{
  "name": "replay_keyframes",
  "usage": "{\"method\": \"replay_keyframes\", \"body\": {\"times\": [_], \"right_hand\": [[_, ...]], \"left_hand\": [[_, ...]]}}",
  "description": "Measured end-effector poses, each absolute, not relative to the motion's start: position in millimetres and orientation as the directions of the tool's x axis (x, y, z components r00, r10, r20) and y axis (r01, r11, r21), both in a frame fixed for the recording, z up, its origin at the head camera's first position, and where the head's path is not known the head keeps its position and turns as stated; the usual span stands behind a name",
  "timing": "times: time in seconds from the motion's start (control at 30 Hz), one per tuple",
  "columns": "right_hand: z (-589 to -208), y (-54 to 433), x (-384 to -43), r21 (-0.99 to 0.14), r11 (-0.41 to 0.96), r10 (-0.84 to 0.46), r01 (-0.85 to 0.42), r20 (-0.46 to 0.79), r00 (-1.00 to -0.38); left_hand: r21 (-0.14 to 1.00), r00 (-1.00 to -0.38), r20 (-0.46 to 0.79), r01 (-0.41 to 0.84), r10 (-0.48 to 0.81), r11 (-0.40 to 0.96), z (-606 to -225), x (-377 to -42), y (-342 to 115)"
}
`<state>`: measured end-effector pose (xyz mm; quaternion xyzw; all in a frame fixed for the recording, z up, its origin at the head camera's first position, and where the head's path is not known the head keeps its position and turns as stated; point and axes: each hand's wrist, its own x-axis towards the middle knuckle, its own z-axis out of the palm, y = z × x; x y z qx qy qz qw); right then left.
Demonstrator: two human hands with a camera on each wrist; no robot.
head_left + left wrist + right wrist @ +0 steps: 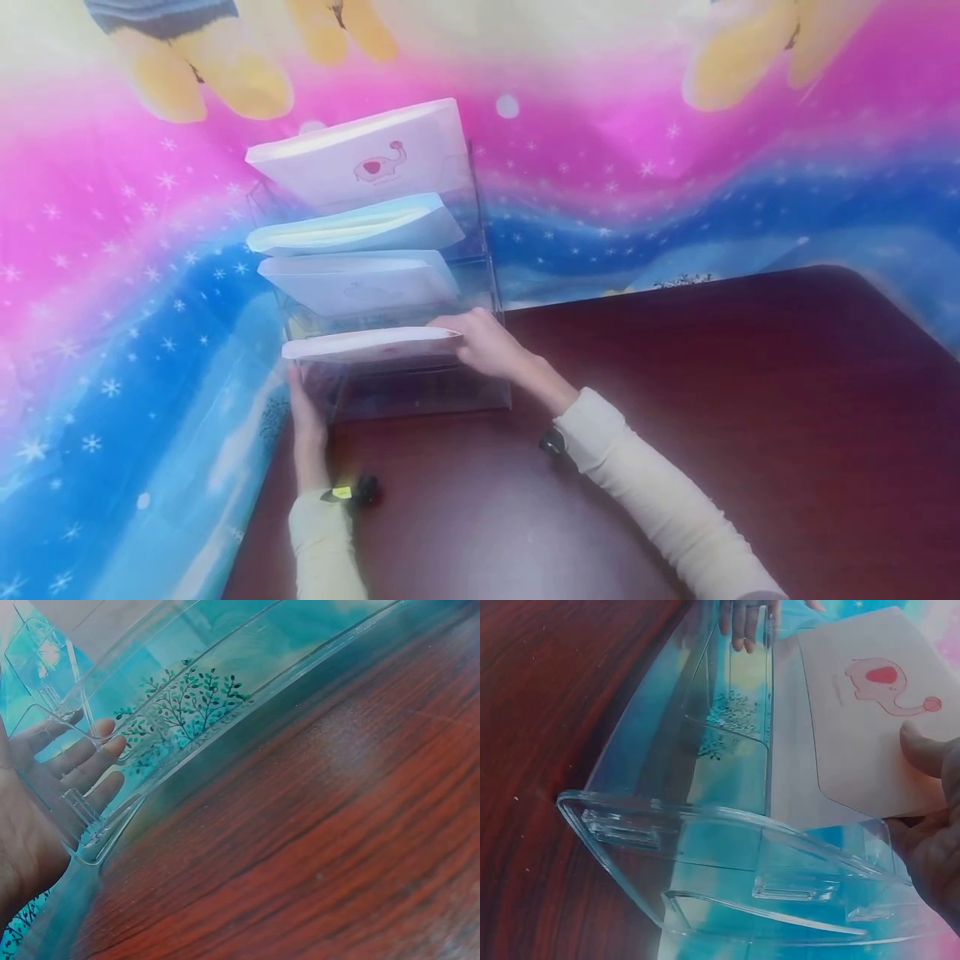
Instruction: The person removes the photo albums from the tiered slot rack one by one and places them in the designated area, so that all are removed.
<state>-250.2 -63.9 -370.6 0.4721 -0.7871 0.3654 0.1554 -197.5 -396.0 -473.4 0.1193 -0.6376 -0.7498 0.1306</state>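
A clear plastic tiered rack stands on the dark wooden table. In its lowest front tier sits a white notebook with a pink elephant on the cover, seen broadside in the right wrist view. My right hand pinches the notebook's right end, thumb on the front cover and fingers behind. At the rack's left side is my left hand. Through the clear plastic in the left wrist view, its fingers look loosely extended against the side panel.
Higher tiers hold a white notebook with a red elephant, a light blue notebook and a pale notebook. A colourful printed cloth hangs behind and to the left. The bare table top stretches to the right.
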Motion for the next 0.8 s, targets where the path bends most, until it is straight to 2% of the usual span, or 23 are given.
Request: {"method": "replay_keyframes", "body": {"times": [0.2,0.53,0.63,0.8], "right_hand": [[-368.8,-66.6,-252.2,-0.386,0.258,-0.599,-0.886,0.655,-0.460],[-341.0,-46.7,-240.3,-0.452,0.134,-0.457,-0.882,0.762,-0.460],[-333.5,-31.4,-234.3,-0.545,0.112,-0.396,-0.831,0.742,-0.540],[-327.1,7.0,-222.1,-0.806,0.022,-0.207,-0.591,0.575,-0.792]], "left_hand": [[0.988,-0.931,-0.001,0.054,-0.366,-0.142,-474.7,-197.3,-395.3],[0.983,-0.926,0.035,0.099,-0.375,-0.153,-474.5,-195.5,-395.4],[0.984,-0.924,0.047,0.107,-0.378,-0.141,-473.3,-193.8,-395.9],[0.980,-0.925,0.056,0.123,-0.375,-0.155,-475.2,-195.5,-395.8]]}}
